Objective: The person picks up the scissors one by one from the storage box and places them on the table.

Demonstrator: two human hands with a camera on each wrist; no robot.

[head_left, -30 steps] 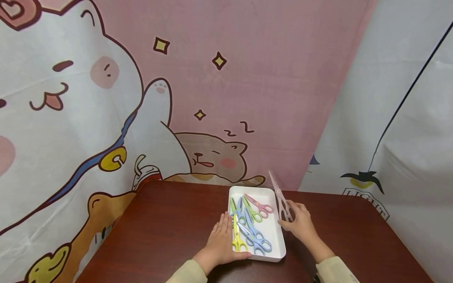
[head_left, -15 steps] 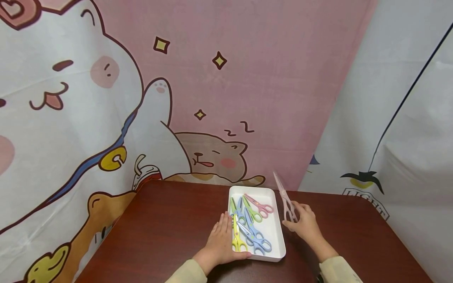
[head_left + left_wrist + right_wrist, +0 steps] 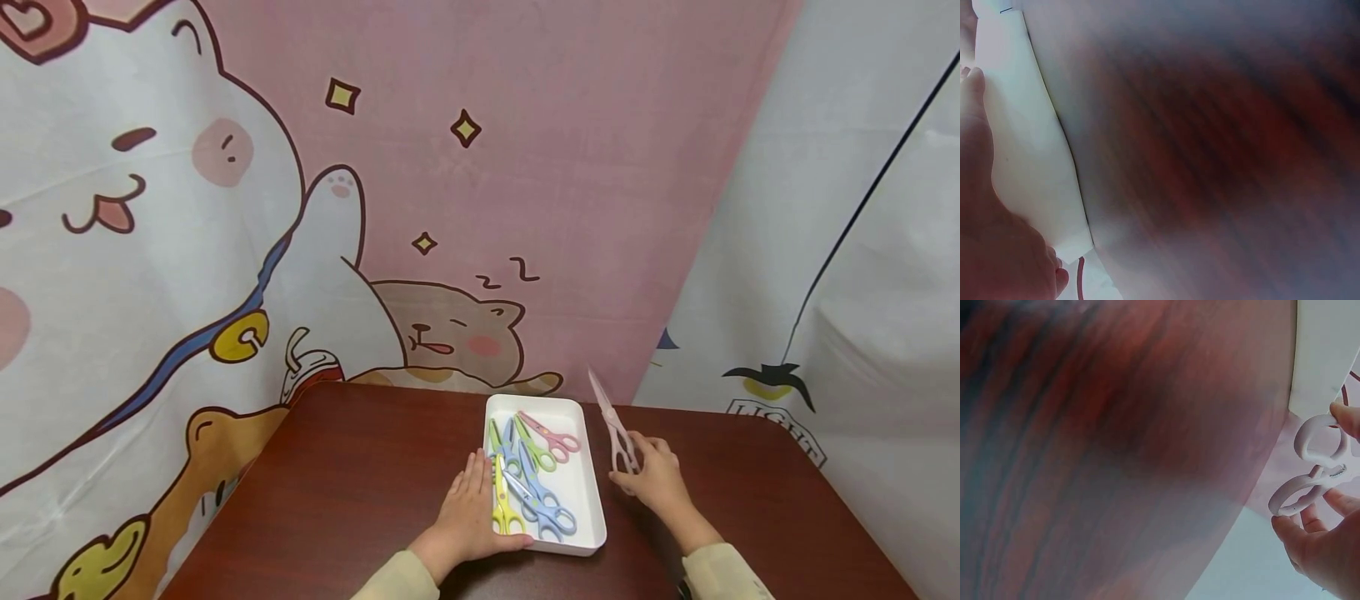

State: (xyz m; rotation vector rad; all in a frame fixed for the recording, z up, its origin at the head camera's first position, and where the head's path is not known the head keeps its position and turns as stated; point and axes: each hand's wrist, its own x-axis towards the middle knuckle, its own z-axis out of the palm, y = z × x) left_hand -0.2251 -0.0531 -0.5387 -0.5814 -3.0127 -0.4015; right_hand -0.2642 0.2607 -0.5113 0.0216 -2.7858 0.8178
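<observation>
My left hand lies along the left side of a white tray, fingers straight and thumb at its front edge. In the left wrist view the hand rests against the tray's pale outer wall. Just right of the tray, my right hand holds pale pink scissors by the handles, blades pointing up and away. The right wrist view has thumb and fingers at the two handle loops. Inside the tray are yellow scissors, pink scissors, green scissors and blue scissors.
Both hands work over a dark reddish-brown table. Its far edge meets a cartoon-printed cloth backdrop. A pale curtain-like sheet hangs at the right.
My right hand has moved right, away from the tray, carrying the pale pink scissors with it. The left hand and the tray have stayed in place.
</observation>
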